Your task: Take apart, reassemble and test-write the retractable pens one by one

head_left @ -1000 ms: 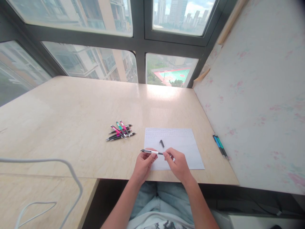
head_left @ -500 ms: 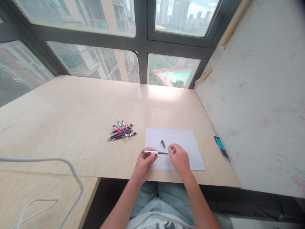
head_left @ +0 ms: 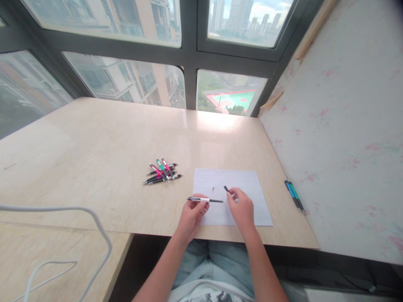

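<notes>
My left hand [head_left: 192,214] is closed round a white and black pen [head_left: 200,199], held level above the paper [head_left: 242,212]. The pen's front section is bare and thin, pointing right. Between the thumb and fingers of my right hand [head_left: 242,207] is a short black pen grip [head_left: 226,189], slanting up to the left; its lower end is hidden by the fingers. The pen's point lies just left of my right hand. A tiny greyish piece, perhaps the pen's tip cone [head_left: 213,188], rests on the paper, which has handwriting along its top.
Left of the paper lies a loose pile of several pens [head_left: 162,171], pink, green and black. A few blue and green pens [head_left: 294,196] lie along the wall at right. A white cable [head_left: 97,222] loops across the lower left. Windows border the desk's far side.
My right hand has picked the black pen grip up off the paper and moved slightly right. The small greyish piece now shows alone. My left hand still holds the pen.
</notes>
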The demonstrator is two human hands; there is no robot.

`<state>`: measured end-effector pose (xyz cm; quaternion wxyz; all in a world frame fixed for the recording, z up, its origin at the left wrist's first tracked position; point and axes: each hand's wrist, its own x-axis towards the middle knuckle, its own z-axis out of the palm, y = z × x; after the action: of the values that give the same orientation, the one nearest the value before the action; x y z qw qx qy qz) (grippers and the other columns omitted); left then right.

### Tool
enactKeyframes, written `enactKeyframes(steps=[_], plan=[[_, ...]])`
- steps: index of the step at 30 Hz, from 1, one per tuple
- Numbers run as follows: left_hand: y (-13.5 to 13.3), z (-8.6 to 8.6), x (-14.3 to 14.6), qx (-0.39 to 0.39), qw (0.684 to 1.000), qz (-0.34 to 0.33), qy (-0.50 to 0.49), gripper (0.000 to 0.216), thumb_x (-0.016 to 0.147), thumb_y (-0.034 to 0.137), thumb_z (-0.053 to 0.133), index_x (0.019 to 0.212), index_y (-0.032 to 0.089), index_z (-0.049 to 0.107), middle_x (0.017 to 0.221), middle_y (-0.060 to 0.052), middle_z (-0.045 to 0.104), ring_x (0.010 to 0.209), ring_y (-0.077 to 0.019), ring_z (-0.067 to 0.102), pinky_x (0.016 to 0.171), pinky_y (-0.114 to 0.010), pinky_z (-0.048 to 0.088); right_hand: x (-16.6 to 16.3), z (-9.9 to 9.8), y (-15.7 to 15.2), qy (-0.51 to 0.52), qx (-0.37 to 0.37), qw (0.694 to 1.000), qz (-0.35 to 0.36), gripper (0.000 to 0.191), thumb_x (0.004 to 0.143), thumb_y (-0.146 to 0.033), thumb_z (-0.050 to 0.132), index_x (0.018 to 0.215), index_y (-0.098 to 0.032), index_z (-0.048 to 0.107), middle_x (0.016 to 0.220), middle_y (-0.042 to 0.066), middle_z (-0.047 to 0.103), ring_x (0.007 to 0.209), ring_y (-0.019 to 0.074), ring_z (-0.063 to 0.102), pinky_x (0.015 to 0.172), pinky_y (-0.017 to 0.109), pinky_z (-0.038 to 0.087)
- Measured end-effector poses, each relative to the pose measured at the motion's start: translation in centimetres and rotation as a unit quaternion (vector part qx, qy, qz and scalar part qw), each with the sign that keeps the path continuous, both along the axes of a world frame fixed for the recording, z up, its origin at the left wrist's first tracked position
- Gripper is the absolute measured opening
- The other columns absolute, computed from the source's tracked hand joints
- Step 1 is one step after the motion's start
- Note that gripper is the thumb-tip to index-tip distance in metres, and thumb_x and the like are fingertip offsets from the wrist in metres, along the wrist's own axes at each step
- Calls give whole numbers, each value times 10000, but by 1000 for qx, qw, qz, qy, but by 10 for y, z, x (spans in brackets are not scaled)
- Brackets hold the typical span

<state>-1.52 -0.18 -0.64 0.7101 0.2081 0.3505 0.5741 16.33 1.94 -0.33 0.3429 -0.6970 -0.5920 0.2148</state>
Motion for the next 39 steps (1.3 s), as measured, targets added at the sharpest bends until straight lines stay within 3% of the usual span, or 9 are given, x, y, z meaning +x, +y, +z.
enactKeyframes(steps=[4, 8, 15, 21, 29, 34, 39], plan=[[0, -1, 0, -1, 1000, -2, 2, 133, 762, 188, 746, 879, 150, 696, 809, -18, 628, 725, -85, 560, 703, -192, 447, 26, 7, -16, 203, -40, 977, 49, 239, 812, -408, 637, 900, -187, 666, 864, 83, 702, 811, 230, 654, 673, 320, 513], [0, -1, 0, 2, 1000, -2, 9, 144, 754, 197, 753, 879, 156, 693, 847, -23, 638, 729, -85, 558, 718, -201, 448, 35, 16, -27, 265, -33, 962, 58, 278, 784, -433, 682, 913, -186, 685, 876, 83, 686, 814, 221, 634, 665, 313, 527], [-1, 4, 0, 11, 999, -2, 32, 142, 754, 219, 752, 874, 165, 697, 831, -26, 644, 722, -97, 558, 700, -214, 442, 21, 19, -26, 248, -17, 965, 85, 215, 812, -383, 659, 911, -194, 680, 906, 79, 675, 841, 215, 622, 660, 298, 519], [-2, 8, 1, 48, 993, -45, 95, 141, 740, 228, 763, 854, 157, 719, 817, -48, 668, 762, -135, 571, 731, -250, 446, -2, 24, -26, 226, -17, 965, 132, 171, 822, -348, 635, 892, -198, 678, 911, 67, 692, 845, 213, 639, 663, 291, 514], [-1, 5, 0, 17, 999, -21, 45, 164, 748, 227, 758, 882, 150, 705, 793, -41, 664, 738, -125, 584, 698, -231, 452, -10, 18, -22, 269, -44, 949, 160, 274, 876, -412, 573, 1000, -186, 668, 872, 65, 710, 783, 198, 653, 629, 285, 502], [0, 2, 0, -12, 1000, 10, 17, 188, 722, 188, 777, 886, 151, 693, 904, -59, 689, 731, -105, 606, 696, -218, 471, -6, 14, -4, 197, 8, 974, 110, 320, 903, -450, 512, 890, -182, 686, 796, 66, 703, 749, 203, 641, 617, 292, 487], [1, 1, 0, -22, 999, 34, 1, 213, 715, 205, 786, 897, 152, 689, 835, -35, 681, 675, -89, 604, 656, -203, 475, -10, 23, 10, 221, 8, 962, 161, 336, 927, -440, 468, 899, -187, 686, 779, 52, 693, 686, 176, 627, 585, 272, 479]])
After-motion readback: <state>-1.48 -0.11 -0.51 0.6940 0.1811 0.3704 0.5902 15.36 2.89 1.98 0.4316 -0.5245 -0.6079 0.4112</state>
